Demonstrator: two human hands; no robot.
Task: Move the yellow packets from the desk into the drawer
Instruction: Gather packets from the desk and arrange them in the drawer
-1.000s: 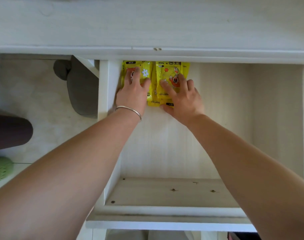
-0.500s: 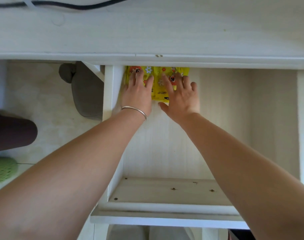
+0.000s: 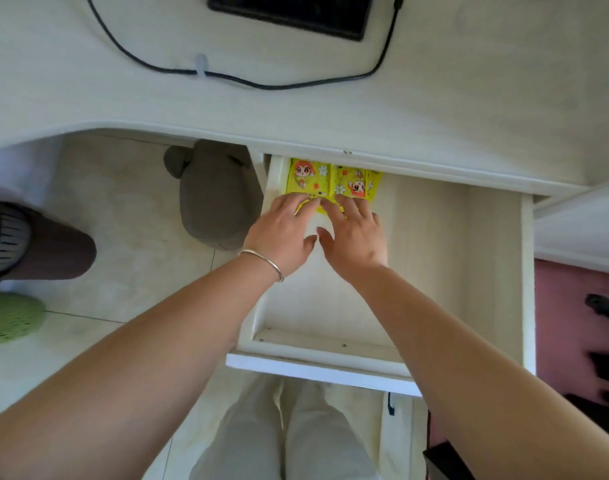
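Yellow packets [image 3: 332,181] with cartoon prints lie side by side in the back left corner of the open white drawer [image 3: 434,258], partly under the desk's front edge. My left hand [image 3: 284,230], with a silver bangle on the wrist, lies flat with straight fingertips on the near edge of the left packet. My right hand [image 3: 356,233] lies flat beside it, fingertips on the near edge of the right packet. Neither hand grips anything.
The white desk top [image 3: 296,109] carries a black device [image 3: 291,12] and a black cable [image 3: 247,81]. A grey plush slipper [image 3: 216,199] lies on the floor left of the drawer, a green shoe [image 3: 8,322] farther left. My pale trousers [image 3: 289,434] show below the drawer front.
The camera tilted up, showing more desk top. Both hands slid back toward me, from covering the packets to only fingertips on their near edges; the packets lie farther back in the corner.
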